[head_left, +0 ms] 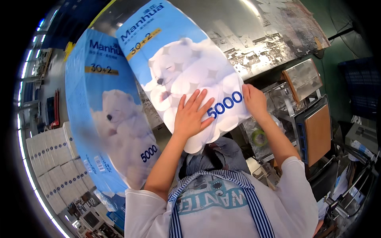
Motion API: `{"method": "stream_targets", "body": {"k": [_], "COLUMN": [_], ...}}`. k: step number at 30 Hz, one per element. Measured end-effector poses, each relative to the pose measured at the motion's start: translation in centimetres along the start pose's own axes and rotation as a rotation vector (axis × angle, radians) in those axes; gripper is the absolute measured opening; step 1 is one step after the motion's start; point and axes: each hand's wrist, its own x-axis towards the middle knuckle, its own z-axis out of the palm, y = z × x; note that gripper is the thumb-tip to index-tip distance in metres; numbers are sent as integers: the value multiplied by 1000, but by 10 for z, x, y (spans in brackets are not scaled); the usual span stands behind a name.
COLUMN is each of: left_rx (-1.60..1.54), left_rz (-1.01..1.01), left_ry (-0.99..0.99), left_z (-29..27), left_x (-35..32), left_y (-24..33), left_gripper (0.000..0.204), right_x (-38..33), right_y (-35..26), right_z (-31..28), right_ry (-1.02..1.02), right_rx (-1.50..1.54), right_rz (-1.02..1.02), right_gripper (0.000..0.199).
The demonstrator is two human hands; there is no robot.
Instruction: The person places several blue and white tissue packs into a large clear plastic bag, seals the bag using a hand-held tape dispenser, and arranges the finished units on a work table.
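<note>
In front of me lies a blue and white plastic pack of paper rolls [178, 59], printed with a sleeping white bear. Round roll outlines show through its film. My left hand [191, 116] rests flat on its lower part, fingers spread. At the pack's lower right edge, my right hand [256, 101] is closed on the film, thumb and fingers pinching it. A second matching pack [119, 119] stands close by on the left, its side touching or nearly touching the first one.
A worn, shiny metal table [278, 31] extends to the far right. Nearer on the right are a metal-framed machine, a green tape roll [259, 138] and a flat brown-topped device [318, 135]. White packs [55, 158] are stacked at the lower left.
</note>
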Motion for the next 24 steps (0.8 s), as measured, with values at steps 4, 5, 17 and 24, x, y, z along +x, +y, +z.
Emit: {"method": "stream_targets", "body": {"k": [4,5,17,24], "left_rx": [-47,-35,-212,-1256], "left_rz": [37,-17,-209,-1037], "left_ry": [6,45,277,392], "left_z": [-6,1,27,115], "left_x": [-27,-34,-161,-226], "left_y": [-8,-6,26,-18], "left_gripper": [54,53,44,29], "right_x": [-28,-31,-25,-4], "right_y": [-2,-1,19,33], "right_z": [21,25,28,18], "right_ry": [94,104,100,-217], "right_rx": [58,39,59,762], "right_rz": [-74,-72,-155,344], "right_gripper": [33,33,36,38]}}
